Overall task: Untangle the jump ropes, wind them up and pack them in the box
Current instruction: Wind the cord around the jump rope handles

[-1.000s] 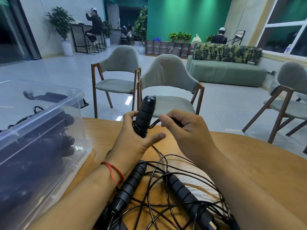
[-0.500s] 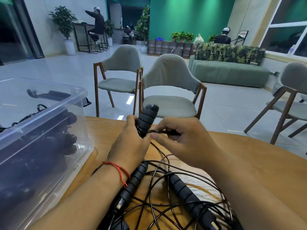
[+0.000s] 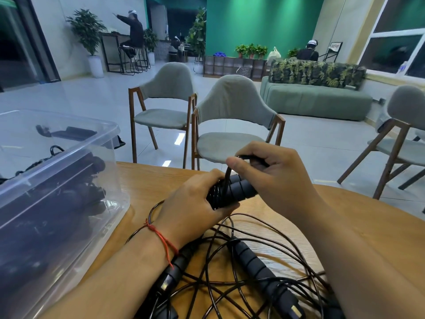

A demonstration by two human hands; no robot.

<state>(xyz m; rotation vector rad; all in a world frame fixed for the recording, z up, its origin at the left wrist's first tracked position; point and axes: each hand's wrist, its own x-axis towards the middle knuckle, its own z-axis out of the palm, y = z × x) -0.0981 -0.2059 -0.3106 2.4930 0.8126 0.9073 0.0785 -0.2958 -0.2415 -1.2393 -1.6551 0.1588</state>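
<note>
Left grip (image 3: 193, 203) wraps the handles (image 3: 241, 188) to steady them above the worktop (image 3: 149, 180); my right grip (image 3: 271, 171) pinches the cord (image 3: 227, 177) taut for winding. Tangled ropes (image 3: 230, 272) lie by the near edge, box (image 3: 110, 130) at the left edge.

Dim, cool indoor light; spotlights wash the green wall (image 3: 264, 26) at top centre; floor (image 3: 179, 139) glare; edges bend outward.

I see a round wooden table (image 3: 142, 180); a clear plastic box (image 3: 57, 203) sits on its left side, and a loose tangle of black jump ropes (image 3: 255, 261) lies beside it, nearer me
</note>
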